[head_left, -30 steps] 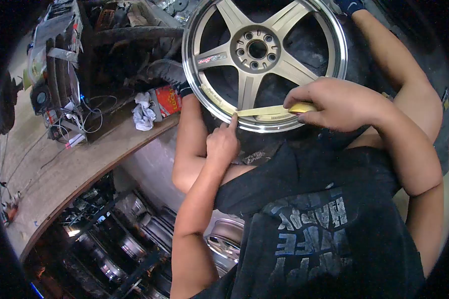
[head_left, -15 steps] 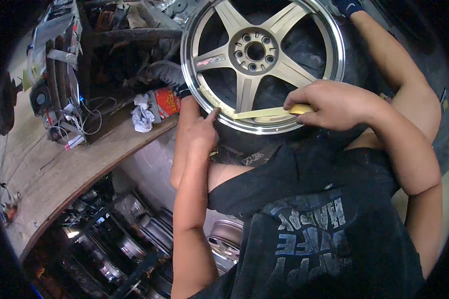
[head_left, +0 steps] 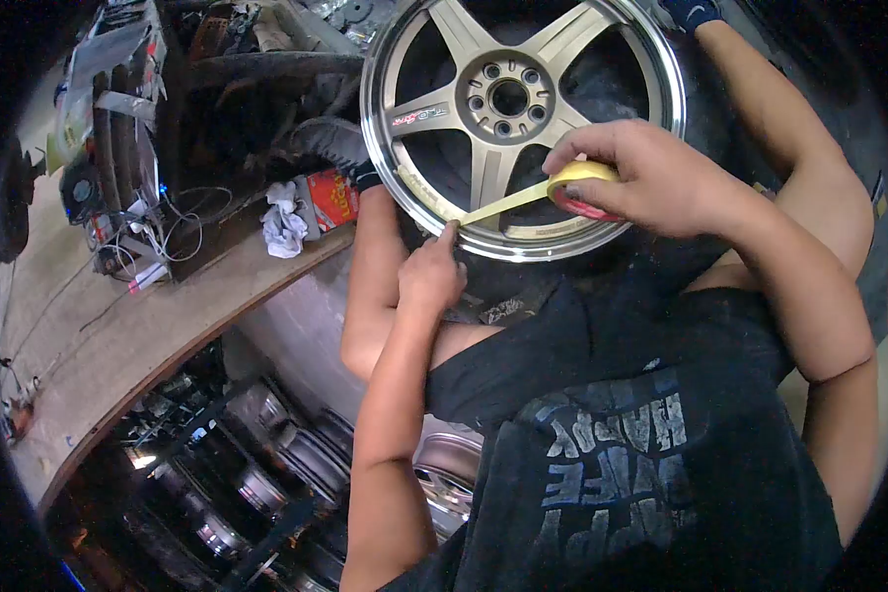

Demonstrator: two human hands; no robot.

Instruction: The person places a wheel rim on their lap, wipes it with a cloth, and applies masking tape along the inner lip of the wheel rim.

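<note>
A bronze-coloured five-spoke wheel rim [head_left: 490, 183] with a polished lip lies in front of me between my legs. My right hand [head_left: 651, 178] grips a roll of yellow masking tape [head_left: 584, 187] above the rim's lower right. From the roll, a strip of tape [head_left: 503, 204] stretches taut down to the inner edge of the lip. There my left hand [head_left: 434, 271] presses the strip's end with a stretched index finger, its other fingers curled loosely. More tape lies along the rim's inner edge on both sides of that finger.
To the left is a curved wooden bench [head_left: 118, 340] holding a red box [head_left: 332, 200], crumpled white paper [head_left: 284, 222] and a tangle of white cable [head_left: 183, 217]. Several rims [head_left: 232, 503] are stacked beneath it. Another rim [head_left: 447, 469] stands beside my left arm.
My left index finger has slid right along the lip to where the strip meets it. My right hand has risen slightly and turned, showing the roll's side.
</note>
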